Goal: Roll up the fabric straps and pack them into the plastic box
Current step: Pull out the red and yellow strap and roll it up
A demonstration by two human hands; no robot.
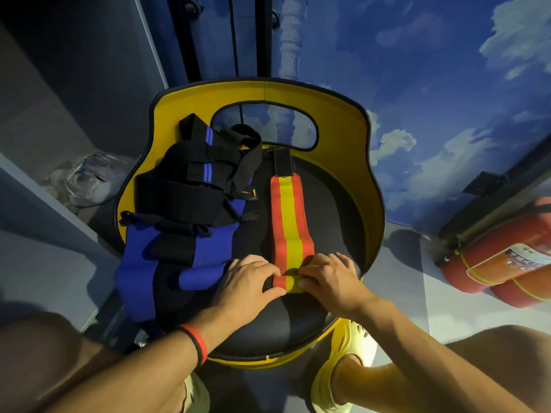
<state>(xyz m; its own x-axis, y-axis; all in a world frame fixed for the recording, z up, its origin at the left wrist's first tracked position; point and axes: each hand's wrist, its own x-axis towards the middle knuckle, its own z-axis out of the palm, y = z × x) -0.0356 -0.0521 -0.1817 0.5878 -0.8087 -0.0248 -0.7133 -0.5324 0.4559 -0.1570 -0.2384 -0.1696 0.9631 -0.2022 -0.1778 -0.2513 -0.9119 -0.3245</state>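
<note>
**Desk:** What's on the left?

**Photographer:** On the floor, a clear plastic object (86, 180), too blurred to say whether it is the box. Next, a tangled heap of blue-and-black straps (190, 204) lies on the left of the chair seat (268, 326), none rolled.

**Desk:** And the step in hand?

**Photographer:** The left hand (250, 278) and right hand (331, 278) each pinch an end of a small roll (287, 284), just begun at the near end of the red-and-yellow strap (290, 222). The rest of it lies flat up the seat to a black tab (283, 163).

**Desk:** How to do it well?

**Photographer:** In my view: keep both thumbs level so the edges stack square, roll tight and away from the body, and hold the stripes in line. A loose core would likely spring open before packing.

**Desk:** Counts?

**Photographer:** One clear plastic object. The heap shows at least two broad blue ends; its true count cannot be told. Two hands, one red-and-yellow strap, one roll, one chair. Far right, what look like two red fire extinguishers (501, 263).
</note>
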